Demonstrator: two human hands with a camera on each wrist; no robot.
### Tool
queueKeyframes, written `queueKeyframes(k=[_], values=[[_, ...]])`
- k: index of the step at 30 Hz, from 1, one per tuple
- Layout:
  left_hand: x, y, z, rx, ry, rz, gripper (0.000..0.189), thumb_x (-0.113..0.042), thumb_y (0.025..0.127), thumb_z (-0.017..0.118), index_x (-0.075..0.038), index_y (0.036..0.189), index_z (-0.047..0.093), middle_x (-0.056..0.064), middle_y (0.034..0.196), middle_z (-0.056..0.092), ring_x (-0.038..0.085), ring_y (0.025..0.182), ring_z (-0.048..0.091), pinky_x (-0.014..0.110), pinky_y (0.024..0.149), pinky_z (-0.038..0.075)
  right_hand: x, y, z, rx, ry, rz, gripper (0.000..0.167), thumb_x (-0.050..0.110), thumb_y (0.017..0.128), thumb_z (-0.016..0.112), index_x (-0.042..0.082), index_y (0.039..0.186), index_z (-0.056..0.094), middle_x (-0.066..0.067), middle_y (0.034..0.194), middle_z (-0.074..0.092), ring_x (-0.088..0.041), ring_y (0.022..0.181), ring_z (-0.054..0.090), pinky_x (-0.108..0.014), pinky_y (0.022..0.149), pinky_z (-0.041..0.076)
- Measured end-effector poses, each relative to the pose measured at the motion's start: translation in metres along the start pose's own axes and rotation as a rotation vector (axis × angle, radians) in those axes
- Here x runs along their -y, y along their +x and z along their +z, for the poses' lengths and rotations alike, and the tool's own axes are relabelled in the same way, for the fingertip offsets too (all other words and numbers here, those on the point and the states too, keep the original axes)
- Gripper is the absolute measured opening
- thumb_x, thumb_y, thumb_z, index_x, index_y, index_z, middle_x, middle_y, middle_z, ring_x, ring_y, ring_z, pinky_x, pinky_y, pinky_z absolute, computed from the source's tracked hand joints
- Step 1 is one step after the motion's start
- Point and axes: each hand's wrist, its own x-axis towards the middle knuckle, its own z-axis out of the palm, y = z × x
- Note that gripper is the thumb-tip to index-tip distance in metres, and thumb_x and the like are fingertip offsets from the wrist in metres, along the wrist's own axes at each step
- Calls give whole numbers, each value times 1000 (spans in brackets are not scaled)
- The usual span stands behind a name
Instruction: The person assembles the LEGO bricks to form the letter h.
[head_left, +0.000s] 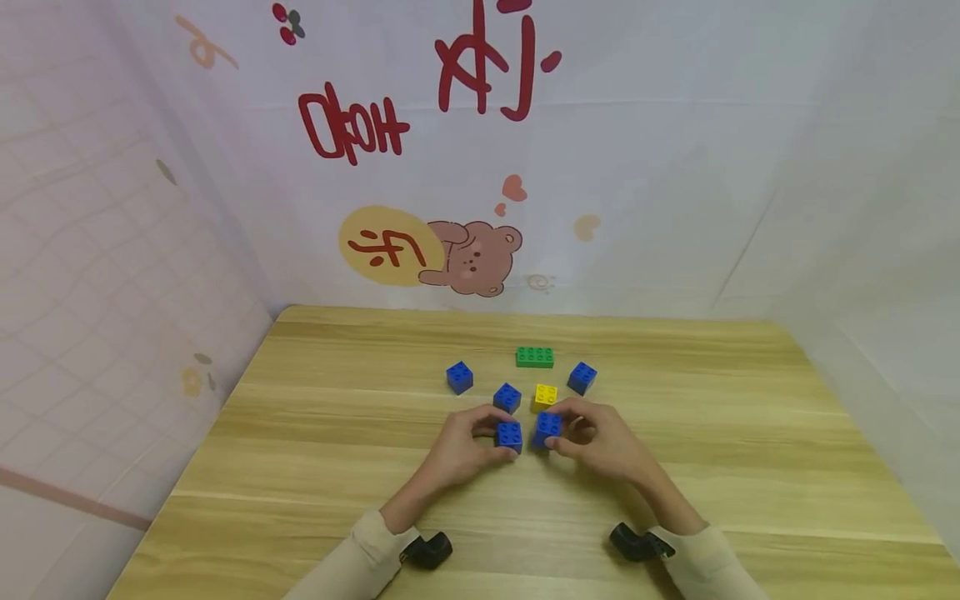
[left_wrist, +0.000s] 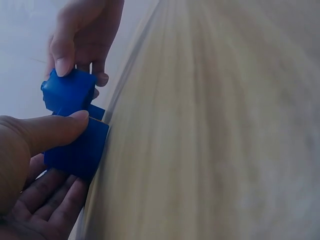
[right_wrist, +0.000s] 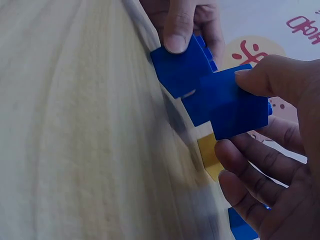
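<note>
My left hand (head_left: 467, 446) grips a blue building block (head_left: 509, 437) with studs on top, thumb at its near side and fingers behind. In the left wrist view this block (left_wrist: 80, 147) sits right at the table surface. My right hand (head_left: 600, 437) pinches a second blue block (head_left: 547, 428) between thumb and fingers; in the right wrist view that block (right_wrist: 240, 102) is raised off the table. The two held blocks are close side by side in the head view, a small gap between them. Just beyond them stand a yellow block (head_left: 546, 396) and another blue block (head_left: 507, 398).
Farther back on the wooden table (head_left: 337, 467) lies a long green block (head_left: 535, 357). One blue block (head_left: 460, 377) is to its left and another blue block (head_left: 582, 377) to its right. A printed white backdrop (head_left: 637, 167) rises behind the table's far edge.
</note>
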Motion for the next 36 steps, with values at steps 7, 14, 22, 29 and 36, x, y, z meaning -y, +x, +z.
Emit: queueKeyframes(k=[7,14,22,29,36], values=[[-2,-1,3,9,-16,-19,36,-11,83,86,-14,117,73,11,123,72,28,111,72,41,96,60,-1,0,7,6,-48,-40,30,25,88,82,21,116,71,8,101,71,-14,92,65,-27,81,57],[-2,-2,3,11,-9,-15,37,-11,83,86,-15,117,72,11,127,70,28,112,71,40,97,60,0,1,14,12,-72,-82,32,26,87,83,22,117,71,10,104,72,-11,94,67,-27,84,57],[0,-1,4,14,9,-12,38,-12,84,85,-17,119,72,9,130,69,24,112,72,32,96,60,5,1,16,-38,-47,-91,32,22,88,82,23,118,72,11,102,71,-15,91,64,-28,80,57],[-2,-3,7,36,-27,-15,40,-11,84,86,-17,121,72,8,130,68,21,112,71,30,95,60,10,1,14,-98,31,-158,33,17,89,81,25,120,71,10,102,71,-12,88,64,-28,79,59],[-3,-4,13,32,-40,-17,42,-11,82,87,-12,121,71,8,125,71,21,111,72,29,95,60,15,1,17,-100,69,-198,32,21,90,81,25,121,71,10,102,70,-14,87,64,-28,78,59]])
